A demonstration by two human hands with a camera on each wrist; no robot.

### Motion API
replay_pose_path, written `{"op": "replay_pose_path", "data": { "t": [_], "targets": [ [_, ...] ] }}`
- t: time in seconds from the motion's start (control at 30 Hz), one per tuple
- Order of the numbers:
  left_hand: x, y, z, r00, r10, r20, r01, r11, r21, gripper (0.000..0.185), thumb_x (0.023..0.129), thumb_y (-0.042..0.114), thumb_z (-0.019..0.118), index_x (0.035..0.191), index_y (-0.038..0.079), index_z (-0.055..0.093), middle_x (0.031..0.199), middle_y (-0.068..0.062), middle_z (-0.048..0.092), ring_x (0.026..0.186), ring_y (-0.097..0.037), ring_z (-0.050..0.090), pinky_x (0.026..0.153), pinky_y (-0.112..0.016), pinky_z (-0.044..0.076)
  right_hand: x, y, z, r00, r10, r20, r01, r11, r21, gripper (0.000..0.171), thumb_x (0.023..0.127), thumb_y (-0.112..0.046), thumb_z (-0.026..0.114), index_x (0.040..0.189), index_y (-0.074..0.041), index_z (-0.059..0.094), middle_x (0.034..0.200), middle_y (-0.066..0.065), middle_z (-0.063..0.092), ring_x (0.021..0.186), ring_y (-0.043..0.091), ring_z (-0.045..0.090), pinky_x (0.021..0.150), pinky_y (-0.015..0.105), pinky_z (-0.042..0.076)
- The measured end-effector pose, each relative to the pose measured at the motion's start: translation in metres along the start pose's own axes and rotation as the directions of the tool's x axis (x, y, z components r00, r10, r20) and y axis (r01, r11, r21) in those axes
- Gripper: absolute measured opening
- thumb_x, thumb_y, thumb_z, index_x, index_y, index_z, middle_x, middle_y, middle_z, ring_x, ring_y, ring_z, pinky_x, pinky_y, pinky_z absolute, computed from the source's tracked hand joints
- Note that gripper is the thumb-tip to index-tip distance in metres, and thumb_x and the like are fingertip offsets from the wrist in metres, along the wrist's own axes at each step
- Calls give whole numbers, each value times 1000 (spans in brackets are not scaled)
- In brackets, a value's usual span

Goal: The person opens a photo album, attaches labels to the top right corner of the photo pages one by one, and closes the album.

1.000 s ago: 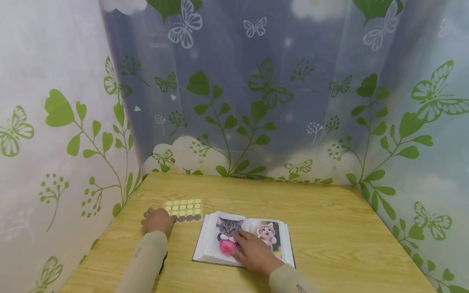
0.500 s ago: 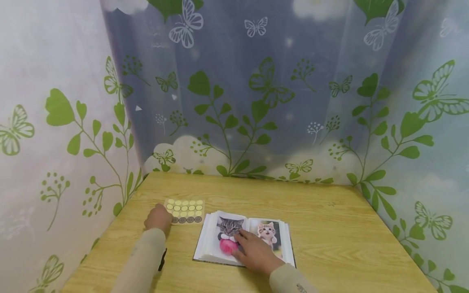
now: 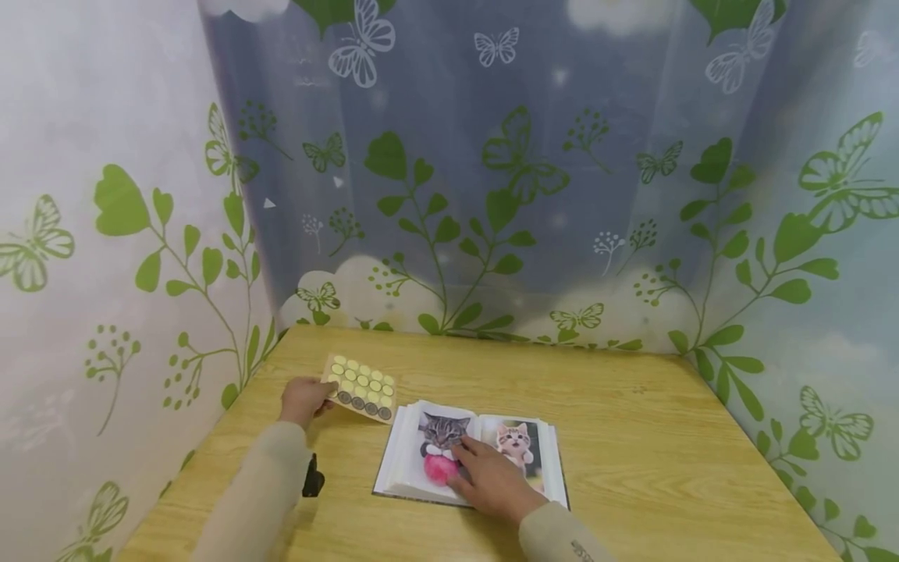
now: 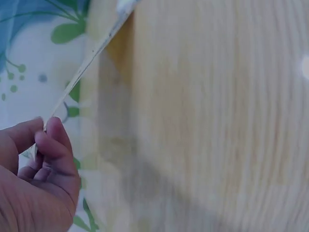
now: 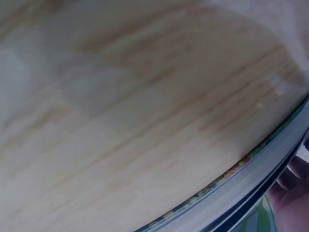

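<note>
Left hand [image 3: 303, 400] pinches the left edge of a sheet of round stickers [image 3: 361, 389], held tilted over the table [image 3: 646, 453]; the left wrist view shows it edge-on, face unreadable. Dark object [image 3: 313, 478] beside the left sleeve [image 3: 256, 488]: partly covered, unidentified. Open book [image 3: 474, 425]: right hand [image 3: 495, 478] rests on it, fingers extended, obscuring parts of both cat photos [image 3: 441, 451]; right wrist view crops that hand.

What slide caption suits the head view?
Left hand pinches a sheet of circles; right hand rests on an open cat-picture book.
</note>
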State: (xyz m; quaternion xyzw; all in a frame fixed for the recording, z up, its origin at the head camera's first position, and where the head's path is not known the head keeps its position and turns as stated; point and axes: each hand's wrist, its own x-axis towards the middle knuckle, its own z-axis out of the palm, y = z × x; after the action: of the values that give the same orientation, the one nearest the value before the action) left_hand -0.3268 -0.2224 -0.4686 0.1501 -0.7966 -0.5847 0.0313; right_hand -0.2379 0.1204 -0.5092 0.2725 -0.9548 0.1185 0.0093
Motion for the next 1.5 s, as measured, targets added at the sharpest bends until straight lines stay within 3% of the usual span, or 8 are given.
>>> {"op": "replay_pose_path", "data": {
  "t": [0.1, 0.2, 0.47, 0.7, 0.93, 1.27, 1.37, 1.5],
  "targets": [
    [-1, 8, 6, 1000, -6, 10, 7, 992, -123, 40, 96, 9, 61, 124, -18, 54, 68, -3, 63, 54, -6, 61, 58, -21, 55, 1, 0, 0, 1000, 8, 9, -8, 1000, 1, 59, 99, -46, 55, 144, -8, 52, 150, 16, 44, 134, 37, 45, 107, 52, 39],
    [-4, 17, 13, 1000, 1, 26, 4, 983, -185, 37, 98, 10, 60, 124, -16, 55, 75, -5, 63, 58, -6, 61, 62, -22, 56, 1, 0, -1, 1000, 14, 17, -14, 1000, -3, 60, 99, -47, 54, 145, -9, 51, 151, 15, 44, 135, 36, 44, 108, 52, 39],
    [-12, 44, 25, 996, 54, 67, -36, 970, -240, 38, 101, 13, 48, 128, -12, 55, 102, -19, 64, 68, -10, 63, 65, -22, 56, 1, -1, -3, 1000, 11, 13, -11, 1000, -9, 58, 98, -45, 56, 143, -8, 53, 150, 16, 45, 134, 36, 45, 107, 51, 40],
    [-18, 58, 44, 991, 80, 107, -48, 962, -270, 38, 103, 16, 48, 129, -11, 55, 106, -18, 66, 75, -12, 62, 75, -27, 55, 0, -2, -2, 1000, 4, 3, -4, 1000, -1, 58, 98, -44, 56, 142, -7, 53, 149, 17, 45, 133, 36, 46, 107, 51, 41],
    [-30, 56, 77, 988, 70, 136, -10, 917, -400, 32, 101, 16, 58, 118, -11, 61, 91, -12, 67, 72, -13, 63, 73, -26, 57, 1, -2, -2, 1000, 2, -1, -2, 1000, -3, 58, 98, -44, 56, 142, -7, 54, 149, 17, 46, 133, 37, 46, 106, 52, 41],
    [-59, 38, 117, 971, 92, 222, 41, 848, -529, 35, 100, 3, 53, 127, -19, 50, 111, -26, 61, 82, -18, 67, 85, -31, 57, 1, -2, 0, 1000, 14, 3, -14, 1000, 11, 59, 98, -45, 56, 143, -7, 52, 150, 16, 44, 134, 36, 45, 107, 52, 40],
    [-65, 35, 122, 968, 96, 234, 46, 842, -537, 35, 100, 1, 52, 128, -21, 49, 112, -28, 62, 83, -18, 67, 84, -31, 57, 1, -3, 1, 1000, 8, -13, -8, 1000, 17, 59, 98, -45, 56, 143, -7, 53, 149, 17, 45, 134, 36, 45, 107, 51, 40],
    [-71, 32, 130, 966, 85, 243, 53, 858, -511, 31, 100, 6, 56, 120, -17, 56, 98, -20, 67, 79, -16, 68, 81, -30, 58, 0, -2, 2, 999, 3, -37, -3, 1000, 11, 59, 97, -45, 57, 141, -6, 54, 147, 18, 47, 133, 36, 47, 106, 50, 41]
  ]
}}
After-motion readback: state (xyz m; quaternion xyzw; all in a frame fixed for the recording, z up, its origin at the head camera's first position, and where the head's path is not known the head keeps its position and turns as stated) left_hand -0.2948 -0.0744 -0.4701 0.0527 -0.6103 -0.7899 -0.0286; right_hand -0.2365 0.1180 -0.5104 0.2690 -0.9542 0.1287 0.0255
